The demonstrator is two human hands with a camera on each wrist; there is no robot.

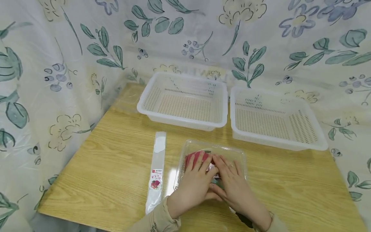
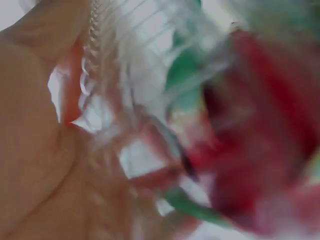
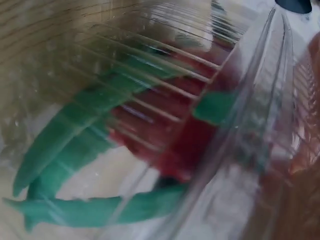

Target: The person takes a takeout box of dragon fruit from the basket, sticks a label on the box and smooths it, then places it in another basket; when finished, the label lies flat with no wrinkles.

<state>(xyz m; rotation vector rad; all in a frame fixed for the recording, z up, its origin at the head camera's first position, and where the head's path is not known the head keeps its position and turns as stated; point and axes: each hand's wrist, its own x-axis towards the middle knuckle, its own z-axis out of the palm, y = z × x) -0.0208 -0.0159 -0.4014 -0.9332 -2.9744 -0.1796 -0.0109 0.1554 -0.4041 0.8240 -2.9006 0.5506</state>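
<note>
A clear plastic clamshell box (image 1: 229,150) lies on the table in the head view. Inside it is a red fruit with green pointed scales, a dragon fruit (image 3: 170,117), seen through the ribbed plastic in the right wrist view; the blurred left wrist view shows its red skin (image 2: 260,125) too. My left hand (image 1: 193,180) rests on top of the box, fingers extended and spread. Beside it my right hand (image 1: 234,181) also lies on the box with straight fingers, the fingertips of both hands close together. The hands cover much of the fruit and a small label.
Left of the box lies a long white strip of labels (image 1: 157,158) with a printed fruit picture. Two white perforated baskets, left (image 1: 185,122) and right (image 1: 278,143), stand behind. A transparent plastic container (image 1: 127,96) sits at the back left, near the floral curtain (image 1: 203,32).
</note>
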